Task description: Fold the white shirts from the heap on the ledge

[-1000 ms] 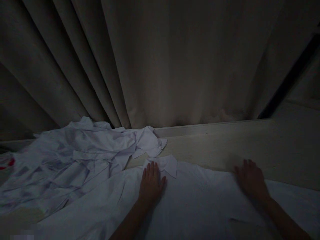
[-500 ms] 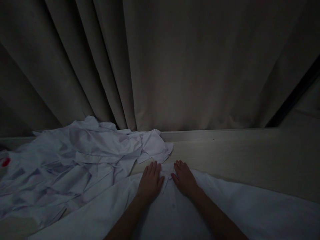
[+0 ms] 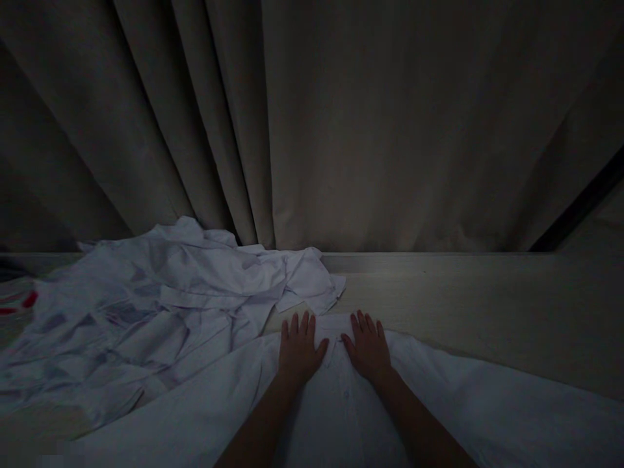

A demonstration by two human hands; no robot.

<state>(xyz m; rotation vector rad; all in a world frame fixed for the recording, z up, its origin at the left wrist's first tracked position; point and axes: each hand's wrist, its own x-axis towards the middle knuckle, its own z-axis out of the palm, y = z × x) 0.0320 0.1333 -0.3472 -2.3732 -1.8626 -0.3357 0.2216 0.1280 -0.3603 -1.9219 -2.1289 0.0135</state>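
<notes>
left hand (image 3: pixel 298 351) flat, gripping nothing, on white shirt (image 3: pixel 439 403) | right hand (image 3: pixel 369 348) likewise | crumpled pile (image 3: pixel 160 312) on table (image 3: pixel 487 305)

Pale table (image 3: pixel 487 305) bears two white garments (image 3: pixel 160 305).

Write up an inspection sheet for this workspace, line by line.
Surface: pale wooden table, dimly lit.
Job's things: white garment spread flat at the near edge.
Clutter: crumpled white clothes heaped at left; something red at far left, too dark to identify.
Grippers: left hand and right hand lie flat, side by side, on the garment's far edge.
Cables: nothing seen.
Surroundings: pleated curtain behind the table.
</notes>
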